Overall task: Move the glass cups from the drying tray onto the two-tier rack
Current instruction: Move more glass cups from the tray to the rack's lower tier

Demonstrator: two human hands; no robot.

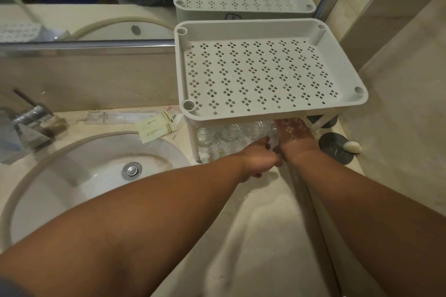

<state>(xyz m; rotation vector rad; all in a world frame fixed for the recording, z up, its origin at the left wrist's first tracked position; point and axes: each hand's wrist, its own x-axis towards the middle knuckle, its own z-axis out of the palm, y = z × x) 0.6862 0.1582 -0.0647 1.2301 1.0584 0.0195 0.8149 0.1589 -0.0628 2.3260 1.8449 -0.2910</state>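
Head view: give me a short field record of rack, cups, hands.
rack: white two-tier rack on the counter, right of the sink
top tier: no cups
lower tier: several glass cups, upright
left hand: at lower tier's front edge, grip unclear
right hand: reaching under the top tier, fingers hidden
other: soap on a dark disc, right of rack

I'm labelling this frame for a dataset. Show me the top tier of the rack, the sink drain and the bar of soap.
top tier (347,38), head view, bare back wall of the tray.
sink drain (131,170), head view, middle of the metal plug.
bar of soap (352,147), head view, middle of the white bar.
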